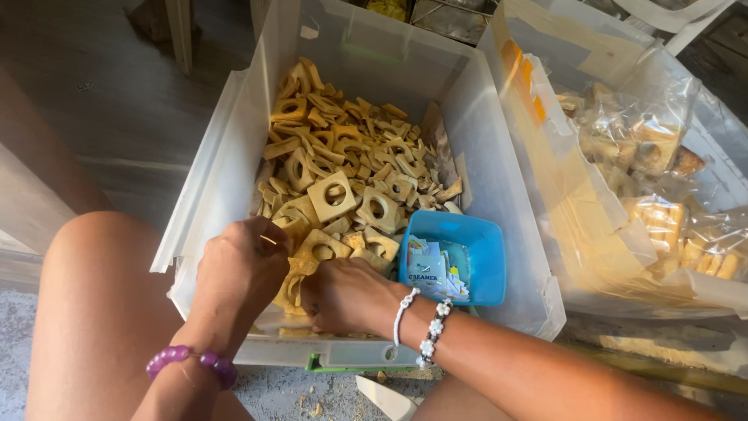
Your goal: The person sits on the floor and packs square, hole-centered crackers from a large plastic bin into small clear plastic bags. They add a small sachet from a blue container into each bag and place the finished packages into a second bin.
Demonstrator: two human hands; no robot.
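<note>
A clear plastic bin (234, 148) holds a heap of tan square pieces with round holes (343, 164). My left hand (243, 265), with a purple bead bracelet at the wrist, reaches into the near end of the bin, fingers curled down among the pieces. My right hand (343, 295), wearing white bead bracelets, is closed around several of the same tan pieces at the bin's near edge. The fingertips of both hands are hidden in the pile.
A small blue tub (483, 249) with little printed packets sits in the bin's near right corner. To the right stands a second clear bin (538, 117) with clear bags of tan pieces (662, 210). My bare knees flank the bin on a grey floor.
</note>
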